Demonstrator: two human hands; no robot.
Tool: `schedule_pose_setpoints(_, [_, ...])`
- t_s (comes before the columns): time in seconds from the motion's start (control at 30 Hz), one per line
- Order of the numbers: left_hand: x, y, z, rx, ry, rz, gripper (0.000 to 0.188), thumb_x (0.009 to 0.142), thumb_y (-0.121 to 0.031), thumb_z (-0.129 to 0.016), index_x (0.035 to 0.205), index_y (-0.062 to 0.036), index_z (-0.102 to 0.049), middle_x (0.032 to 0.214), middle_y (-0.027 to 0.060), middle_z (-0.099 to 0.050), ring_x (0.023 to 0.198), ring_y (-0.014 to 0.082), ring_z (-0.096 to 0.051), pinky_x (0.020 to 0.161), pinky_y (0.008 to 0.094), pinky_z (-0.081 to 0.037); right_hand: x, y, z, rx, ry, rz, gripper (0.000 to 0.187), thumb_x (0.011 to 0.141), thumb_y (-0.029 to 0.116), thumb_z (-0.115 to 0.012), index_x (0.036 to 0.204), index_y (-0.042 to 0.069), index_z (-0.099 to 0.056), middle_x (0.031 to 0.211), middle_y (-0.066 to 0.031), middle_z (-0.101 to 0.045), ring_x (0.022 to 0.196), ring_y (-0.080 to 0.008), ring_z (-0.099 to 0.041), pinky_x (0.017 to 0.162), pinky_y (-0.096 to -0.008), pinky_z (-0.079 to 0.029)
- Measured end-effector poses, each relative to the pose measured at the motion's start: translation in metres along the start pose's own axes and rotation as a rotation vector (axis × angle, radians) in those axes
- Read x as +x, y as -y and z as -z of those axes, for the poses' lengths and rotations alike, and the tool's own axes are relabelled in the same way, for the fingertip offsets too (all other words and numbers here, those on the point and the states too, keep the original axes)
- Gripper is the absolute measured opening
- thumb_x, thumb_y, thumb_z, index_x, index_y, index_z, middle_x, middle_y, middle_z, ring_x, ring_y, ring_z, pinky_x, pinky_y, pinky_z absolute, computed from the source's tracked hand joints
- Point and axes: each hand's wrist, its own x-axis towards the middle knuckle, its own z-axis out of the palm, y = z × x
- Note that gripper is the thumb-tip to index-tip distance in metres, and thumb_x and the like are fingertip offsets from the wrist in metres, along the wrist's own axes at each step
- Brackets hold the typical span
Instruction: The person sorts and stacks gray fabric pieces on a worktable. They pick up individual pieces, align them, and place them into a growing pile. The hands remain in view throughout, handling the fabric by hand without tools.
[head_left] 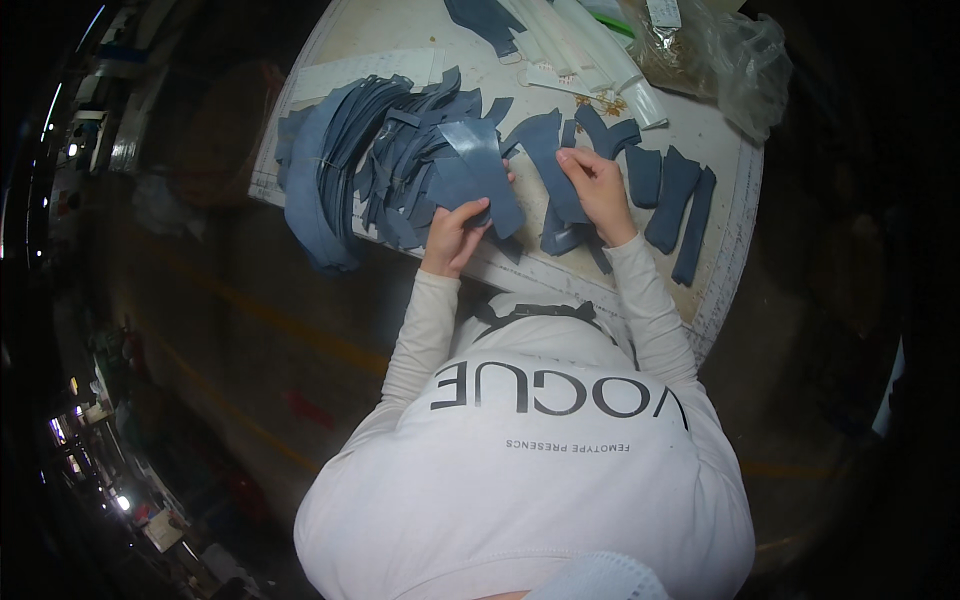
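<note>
My left hand [460, 232] pinches a blue fabric piece [480, 175] between thumb and fingers, holding it up at the table's near edge. Part of that piece looks shiny. To its right, my right hand [597, 190] has its thumb and forefinger closed at the edge of another blue fabric strip [550, 165], which slants down toward the near edge. Left of my hands lies a heap of cut blue fabric pieces [400, 170], beside a thick curved bundle of blue strips [325, 190] that overhangs the table edge.
Several small blue fabric stacks [672, 200] lie at the right of the white table [735, 215]. White strips [590, 50], yellowish bits [605, 103] and a clear plastic bag [745, 70] are at the far right. A printed sheet [385, 73] lies behind the heap.
</note>
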Motion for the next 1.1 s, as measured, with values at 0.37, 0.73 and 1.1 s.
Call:
schedule_pose_setpoints(0.37, [0.003,0.029,-0.025,0.093,-0.229,-0.119,0.041,0.082,0.006,-0.058,0.122,0.0013,-0.048,0.115,0.0107,-0.060,0.104,0.0184,-0.059,0.088,0.0284,-0.048,-0.038,0.044,-0.013,-0.424,-0.137,0.351,0.010,0.077,0.009,-0.069,0.085,0.003,-0.069,0.077,-0.0075,-0.051,0.066,-0.0171,-0.058,0.059,-0.0265,-0.044])
schedule_pose_setpoints(0.73, [0.003,0.030,-0.033,0.215,-0.261,-0.136,0.038,0.083,0.004,-0.059,0.120,0.0012,-0.050,0.111,0.0100,-0.061,0.101,0.0184,-0.060,0.087,0.0288,-0.048,-0.042,0.008,-0.012,0.032,0.142,0.016,0.013,0.077,0.007,-0.068,0.087,-0.001,-0.065,0.089,-0.0016,-0.055,0.063,-0.0057,-0.044,0.055,-0.0198,-0.035])
schedule_pose_setpoints(1.1, [-0.002,0.012,-0.037,0.013,-0.268,0.055,0.035,0.084,-0.005,-0.065,0.116,-0.0047,-0.053,0.105,0.0074,-0.062,0.097,0.0186,-0.062,0.081,0.0324,-0.052,-0.033,0.040,0.018,0.340,0.329,0.041,0.049,0.084,-0.004,-0.054,0.133,0.004,-0.049,0.138,-0.0061,-0.038,0.113,-0.0087,-0.042,0.097,-0.0223,-0.033])
